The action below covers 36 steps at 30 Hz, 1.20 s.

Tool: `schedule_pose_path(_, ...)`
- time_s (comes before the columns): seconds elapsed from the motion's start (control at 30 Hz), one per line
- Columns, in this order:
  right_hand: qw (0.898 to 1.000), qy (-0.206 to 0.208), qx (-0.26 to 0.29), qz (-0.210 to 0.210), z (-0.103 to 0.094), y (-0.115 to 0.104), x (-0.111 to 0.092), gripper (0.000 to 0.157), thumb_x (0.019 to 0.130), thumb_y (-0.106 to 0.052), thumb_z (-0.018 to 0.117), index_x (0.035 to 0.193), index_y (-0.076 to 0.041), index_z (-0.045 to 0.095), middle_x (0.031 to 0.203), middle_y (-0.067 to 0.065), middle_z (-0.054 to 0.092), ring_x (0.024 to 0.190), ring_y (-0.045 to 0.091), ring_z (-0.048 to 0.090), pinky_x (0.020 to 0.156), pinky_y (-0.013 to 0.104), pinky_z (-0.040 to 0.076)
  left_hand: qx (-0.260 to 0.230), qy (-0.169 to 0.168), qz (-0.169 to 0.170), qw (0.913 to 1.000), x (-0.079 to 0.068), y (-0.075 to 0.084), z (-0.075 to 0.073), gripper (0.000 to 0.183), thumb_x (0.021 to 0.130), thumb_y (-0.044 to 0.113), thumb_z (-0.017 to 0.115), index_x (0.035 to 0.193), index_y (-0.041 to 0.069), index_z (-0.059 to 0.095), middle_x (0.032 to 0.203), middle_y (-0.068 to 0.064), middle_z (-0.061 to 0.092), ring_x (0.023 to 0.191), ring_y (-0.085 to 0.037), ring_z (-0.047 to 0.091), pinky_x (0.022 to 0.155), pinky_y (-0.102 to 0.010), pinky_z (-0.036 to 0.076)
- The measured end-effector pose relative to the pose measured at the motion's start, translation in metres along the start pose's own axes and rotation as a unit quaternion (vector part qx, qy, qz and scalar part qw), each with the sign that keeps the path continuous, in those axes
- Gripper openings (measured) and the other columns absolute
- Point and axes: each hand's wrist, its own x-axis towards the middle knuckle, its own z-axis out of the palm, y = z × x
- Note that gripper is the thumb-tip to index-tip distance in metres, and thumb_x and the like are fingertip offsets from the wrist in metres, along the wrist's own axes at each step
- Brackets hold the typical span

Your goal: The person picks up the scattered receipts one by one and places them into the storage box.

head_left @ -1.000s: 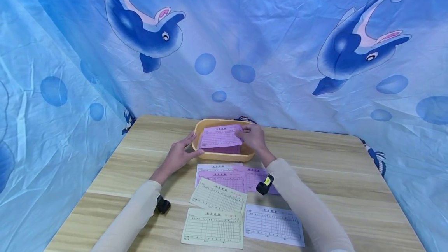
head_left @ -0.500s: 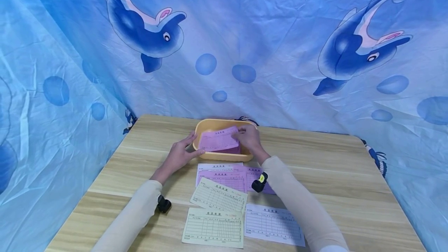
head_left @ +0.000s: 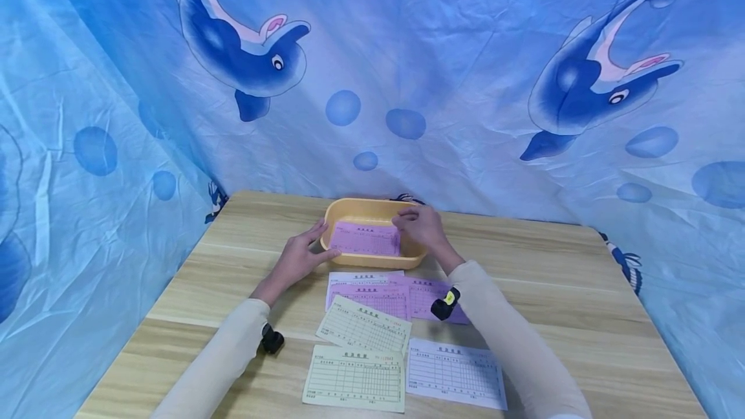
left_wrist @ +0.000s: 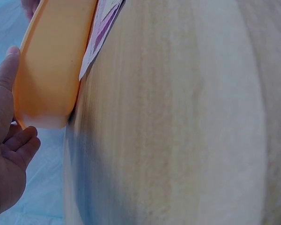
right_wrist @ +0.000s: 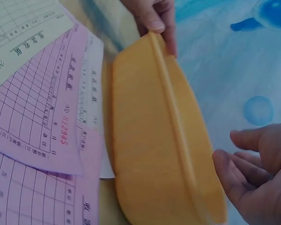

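A yellow-orange plastic basket (head_left: 372, 261) stands near the back of the table, with pink receipt slips (head_left: 367, 239) lying in its front part. My left hand (head_left: 295, 262) holds the basket's left end, thumb at the front rim and fingers along the side; the right wrist view shows these fingers (right_wrist: 152, 21) at the rim's corner. Above the basket's right end hovers my right hand (head_left: 423, 228), and the right wrist view shows its thumb and forefinger apart with nothing between them.
In front of the basket lie overlapping pink slips (head_left: 372, 299), another pink slip (head_left: 427, 296) and a partly covered white one (head_left: 355, 275). Nearer are two green slips (head_left: 353, 380) and a white slip (head_left: 456, 377). A blue dolphin-print curtain (head_left: 372, 70) rises behind the table (head_left: 553, 264).
The pink slip that my right hand held has dropped flat into the basket. The right hand has let go and moved slightly right. My left hand stays on the basket.
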Motion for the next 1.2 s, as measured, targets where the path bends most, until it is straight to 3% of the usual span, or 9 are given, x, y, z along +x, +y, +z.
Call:
schedule_pose_path(0.1,0.999,-0.021,0.032,-0.025,-0.011,-0.005,-0.009,0.035,0.094,-0.019,0.076,0.119,0.004,0.071,0.107,0.018,0.076,0.094,0.034,0.076,0.085,0.044,0.063,0.003,0.003,0.004,1.0,0.0,-0.001,0.0,0.087,0.085,0.048,0.081,0.149,0.0,0.046,0.161,-0.019,0.036,0.146,-0.036,0.038,0.12,-0.049,0.035)
schedule_pose_path(0.23,0.996,-0.037,0.05,-0.063,-0.027,-0.011,-0.023,0.037,0.096,-0.022,0.075,0.125,0.0,0.07,0.112,0.016,0.075,0.096,0.031,0.075,0.082,0.036,0.064,0.001,0.004,0.006,1.0,-0.001,0.0,0.0,0.087,0.085,0.047,0.081,0.149,-0.001,0.047,0.161,-0.019,0.036,0.145,-0.036,0.039,0.119,-0.049,0.036)
schedule_pose_path(0.47,0.993,-0.023,0.026,-0.112,-0.058,-0.02,-0.055,0.038,0.095,-0.029,0.076,0.125,-0.006,0.071,0.113,0.011,0.076,0.098,0.023,0.074,0.082,0.032,0.063,0.0,0.0,0.001,1.0,-0.001,0.001,0.0,0.089,0.084,0.049,0.081,0.149,-0.001,0.046,0.161,-0.018,0.035,0.145,-0.037,0.039,0.119,-0.05,0.036)
schedule_pose_path(0.6,0.993,-0.013,0.028,-0.111,-0.073,-0.019,-0.074,0.041,0.094,-0.032,0.077,0.125,-0.007,0.071,0.114,0.009,0.076,0.101,0.025,0.073,0.082,0.029,0.062,0.004,0.0,0.0,1.0,-0.002,0.002,0.0,0.088,0.085,0.047,0.082,0.15,0.0,0.046,0.161,-0.019,0.035,0.146,-0.039,0.037,0.119,-0.052,0.034)
schedule_pose_path(0.73,0.995,0.008,0.018,-0.097,-0.086,-0.012,-0.093,0.043,0.093,-0.035,0.078,0.126,-0.008,0.071,0.115,0.01,0.076,0.1,0.025,0.073,0.081,0.026,0.062,0.003,0.0,0.0,1.0,-0.002,0.002,0.0,0.087,0.085,0.045,0.082,0.15,-0.001,0.046,0.161,-0.019,0.035,0.148,-0.039,0.035,0.12,-0.052,0.032)
schedule_pose_path(0.87,0.995,0.035,-0.025,-0.088,-0.096,0.002,-0.111,0.04,0.093,-0.036,0.076,0.124,-0.01,0.072,0.115,0.008,0.076,0.1,0.018,0.073,0.083,0.02,0.059,0.003,-0.001,-0.005,1.0,-0.001,0.001,0.001,0.087,0.085,0.046,0.082,0.15,0.0,0.046,0.162,-0.019,0.034,0.149,-0.037,0.033,0.122,-0.051,0.03)
schedule_pose_path(1.2,0.992,0.046,-0.062,-0.104,-0.109,0.046,-0.153,0.035,0.093,-0.025,0.078,0.121,-0.004,0.073,0.11,0.007,0.077,0.094,0.004,0.072,0.08,0.019,0.06,0.004,0.001,-0.001,1.0,-0.002,0.001,0.0,0.088,0.085,0.049,0.081,0.15,0.001,0.046,0.162,-0.019,0.035,0.147,-0.037,0.037,0.12,-0.051,0.033)
